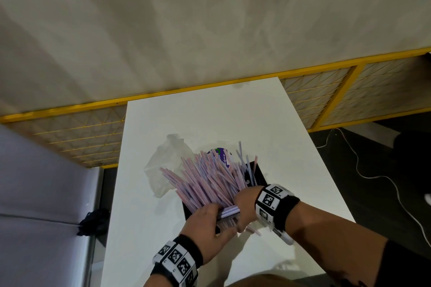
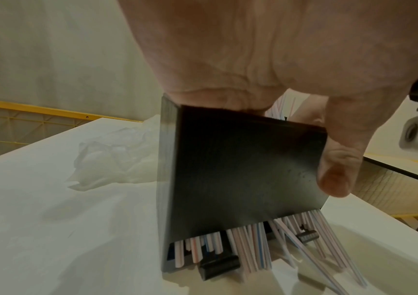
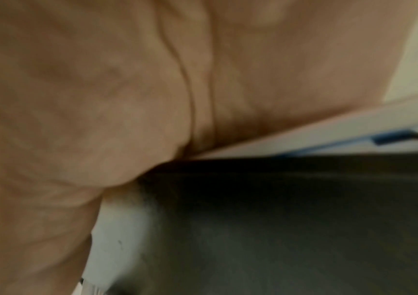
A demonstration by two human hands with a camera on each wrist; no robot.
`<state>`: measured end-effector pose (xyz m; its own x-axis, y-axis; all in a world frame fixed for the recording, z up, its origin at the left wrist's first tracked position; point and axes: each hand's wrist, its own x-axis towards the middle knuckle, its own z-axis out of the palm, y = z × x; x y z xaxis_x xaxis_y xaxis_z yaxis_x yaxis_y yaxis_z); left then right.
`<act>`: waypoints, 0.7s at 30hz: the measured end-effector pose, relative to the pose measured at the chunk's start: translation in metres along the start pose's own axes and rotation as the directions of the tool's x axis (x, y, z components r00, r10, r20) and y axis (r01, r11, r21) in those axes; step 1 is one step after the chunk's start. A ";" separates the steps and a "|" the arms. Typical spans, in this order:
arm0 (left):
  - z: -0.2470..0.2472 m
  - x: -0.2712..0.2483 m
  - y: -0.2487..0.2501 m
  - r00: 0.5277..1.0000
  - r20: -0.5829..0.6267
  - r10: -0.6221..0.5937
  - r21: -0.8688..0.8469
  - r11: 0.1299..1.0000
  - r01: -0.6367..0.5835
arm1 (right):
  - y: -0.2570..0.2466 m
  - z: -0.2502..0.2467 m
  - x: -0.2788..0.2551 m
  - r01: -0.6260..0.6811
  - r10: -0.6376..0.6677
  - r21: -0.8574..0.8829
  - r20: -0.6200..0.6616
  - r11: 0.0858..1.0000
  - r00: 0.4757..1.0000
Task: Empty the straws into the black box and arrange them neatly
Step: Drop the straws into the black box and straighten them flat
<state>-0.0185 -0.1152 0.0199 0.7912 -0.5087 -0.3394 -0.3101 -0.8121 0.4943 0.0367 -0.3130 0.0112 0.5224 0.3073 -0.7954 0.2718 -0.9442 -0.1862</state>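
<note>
A heap of pink-and-blue striped straws (image 1: 210, 179) fans out over the black box (image 1: 258, 175), hiding most of it. My left hand (image 1: 205, 223) grips the box's near end. In the left wrist view its thumb (image 2: 339, 159) lies against the box's black wall (image 2: 240, 169), and the fingers go over the top edge. The box stands tilted there, with straw ends (image 2: 253, 245) poking out beneath the wall. My right hand (image 1: 245, 205) curls over the near right corner, on the straws' ends. In the blurred right wrist view its palm (image 3: 127, 79) sits against the box (image 3: 291, 219).
An empty clear plastic bag (image 1: 163, 165) lies crumpled left of the box on the white table (image 1: 210, 119); a purple label (image 1: 221, 155) shows behind the straws. A yellow mesh fence (image 1: 326, 91) runs behind the table. A white cable (image 1: 373, 177) trails on the dark floor at right.
</note>
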 end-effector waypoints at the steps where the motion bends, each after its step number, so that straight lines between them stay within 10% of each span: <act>1: -0.001 0.000 0.001 1.000 0.005 0.009 0.002 1.000 -0.009 | 0.001 -0.001 0.000 0.001 -0.001 0.010 0.008 1.000 1.000; 10: -0.011 0.000 0.005 0.999 -0.014 0.047 -0.081 0.996 -0.048 | 0.002 0.008 -0.003 0.038 -0.029 0.059 -0.150 0.998 0.988; 21: -0.025 -0.003 -0.002 0.996 -0.093 -0.008 -0.223 0.975 -0.013 | 0.006 0.016 -0.043 0.128 -0.106 -0.003 -0.586 0.992 0.803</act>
<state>-0.0073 -0.1048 0.0395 0.8391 -0.4736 -0.2678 -0.1950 -0.7214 0.6645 0.0028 -0.3336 0.0352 0.8644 0.4166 -0.2815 0.3393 -0.8965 -0.2848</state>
